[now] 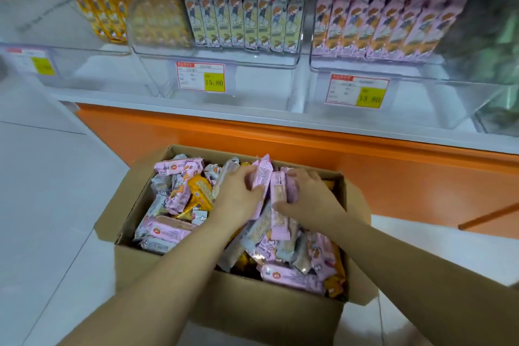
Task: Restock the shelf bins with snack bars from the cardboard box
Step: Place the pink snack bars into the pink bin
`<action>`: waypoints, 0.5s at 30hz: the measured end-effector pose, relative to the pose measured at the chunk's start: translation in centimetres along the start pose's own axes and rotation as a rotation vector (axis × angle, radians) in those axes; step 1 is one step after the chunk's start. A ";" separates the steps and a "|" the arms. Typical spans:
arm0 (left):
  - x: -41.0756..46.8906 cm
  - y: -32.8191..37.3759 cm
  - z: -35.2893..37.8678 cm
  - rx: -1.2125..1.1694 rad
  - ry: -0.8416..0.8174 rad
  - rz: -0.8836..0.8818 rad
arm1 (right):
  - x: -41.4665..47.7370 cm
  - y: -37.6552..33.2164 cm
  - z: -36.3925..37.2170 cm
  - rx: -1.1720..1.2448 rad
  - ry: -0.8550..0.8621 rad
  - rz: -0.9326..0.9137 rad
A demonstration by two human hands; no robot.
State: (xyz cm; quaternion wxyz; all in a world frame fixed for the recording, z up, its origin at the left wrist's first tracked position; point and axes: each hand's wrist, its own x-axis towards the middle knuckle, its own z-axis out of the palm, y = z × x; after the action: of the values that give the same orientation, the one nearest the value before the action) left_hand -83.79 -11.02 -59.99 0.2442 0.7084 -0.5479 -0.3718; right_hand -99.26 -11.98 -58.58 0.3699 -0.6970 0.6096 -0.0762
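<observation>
Our left hand [238,195] and right hand [310,201] were down in the cardboard box [252,306], close together, with a clutch of pink snack bars [271,188] between them. The left fingers were curled round the tilted bar, and the right thumb and fingers were clamped on the upright ones. We judged that we were picking out one colour, so the bunch could go to a single bin in one lift.

Around the clutch lay a loose jumble of pink, grey and orange bars [199,191], pointing every way, which likely called for two hands. The box stood on the floor [42,205], near the orange shelf base [280,143] and below the bins, which kept the reach short.

Above, the right bin [415,93] held pink packs upright, faces forward. The middle bin [252,76] held grey ones and the left bin [84,64] orange ones. Each had bare room at the front.

The middle price label [200,76] and the right price label [356,91] each read 15.80 on a yellow patch. Their other print was too small to read, and the left label [31,60] was blurred. We could not read the wrapper print.
</observation>
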 end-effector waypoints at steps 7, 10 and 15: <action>-2.4 0.9 0.1 -0.187 0.090 -0.047 | -2.0 -0.3 1.6 0.052 0.048 -0.049; -3.3 0.8 -0.1 -0.317 0.001 -0.123 | -2.1 -0.3 1.3 0.172 0.058 -0.004; -3.8 0.1 -0.9 -0.583 -0.083 -0.267 | -2.3 -0.4 0.9 0.462 -0.001 0.061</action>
State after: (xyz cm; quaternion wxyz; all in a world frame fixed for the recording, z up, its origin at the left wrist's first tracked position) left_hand -83.65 -7.47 -58.39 0.3633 0.6587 -0.3300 -0.5703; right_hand -98.98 -9.51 -58.18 0.5223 -0.5750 0.5964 -0.2022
